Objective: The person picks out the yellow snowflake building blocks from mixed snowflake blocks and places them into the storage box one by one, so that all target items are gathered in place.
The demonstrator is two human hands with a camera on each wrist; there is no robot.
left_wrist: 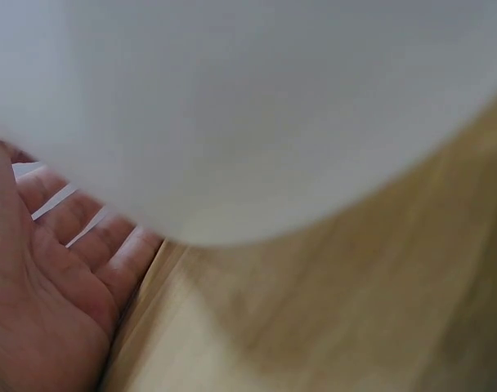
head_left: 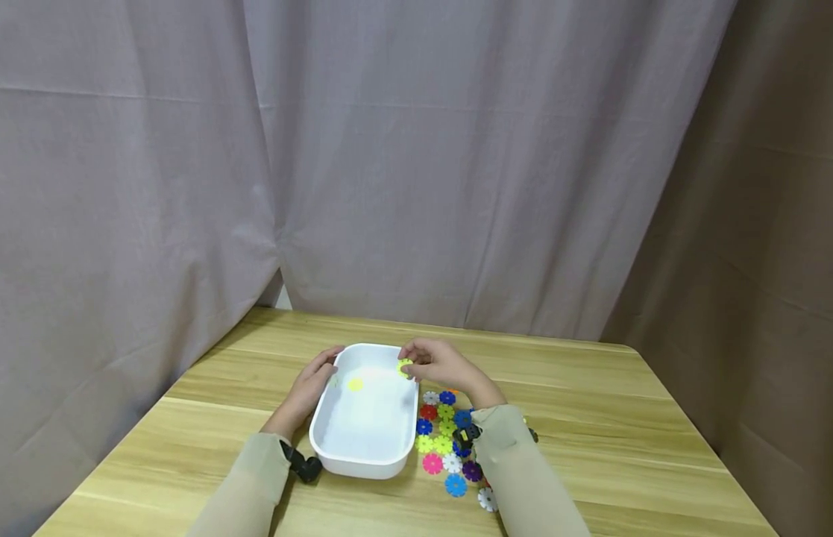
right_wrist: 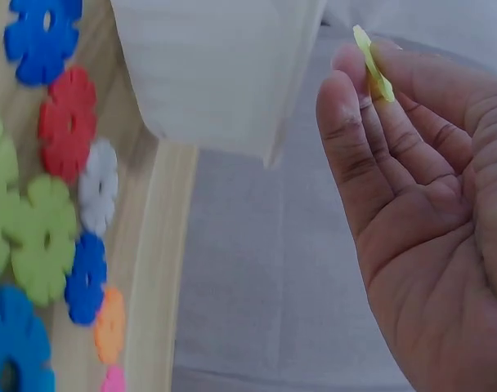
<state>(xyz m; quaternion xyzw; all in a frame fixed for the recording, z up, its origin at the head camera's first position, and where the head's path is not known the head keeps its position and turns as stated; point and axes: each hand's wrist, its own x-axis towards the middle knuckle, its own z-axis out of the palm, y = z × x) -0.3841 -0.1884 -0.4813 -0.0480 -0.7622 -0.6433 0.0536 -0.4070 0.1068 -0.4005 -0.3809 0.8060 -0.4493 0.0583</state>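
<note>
A white plastic tub (head_left: pixel 362 432) with rounded corners stands on the table, one yellow disc (head_left: pixel 355 385) lying on its floor. My left hand (head_left: pixel 312 389) holds the tub at its left side, the thumb at the rim and the fingers along the outer wall. In the left wrist view, that wall hides part of the fingers (left_wrist: pixel 85 224). Over the tub's right rim, my right hand (head_left: pixel 446 367) pinches a yellow notched snowflake disc (head_left: pixel 405 368) between thumb and fingertips. The right wrist view shows this disc (right_wrist: pixel 374 67) edge-on, raised beside the tub (right_wrist: pixel 216 73).
Right of the tub, notched discs in several colours lie spread on the wooden table (head_left: pixel 617 425), among them a red one (head_left: pixel 428 412), a pink one (head_left: pixel 432 463) and a light blue one (head_left: pixel 456 485). The right forearm covers some. A grey curtain (head_left: pixel 416 186) hangs behind the table.
</note>
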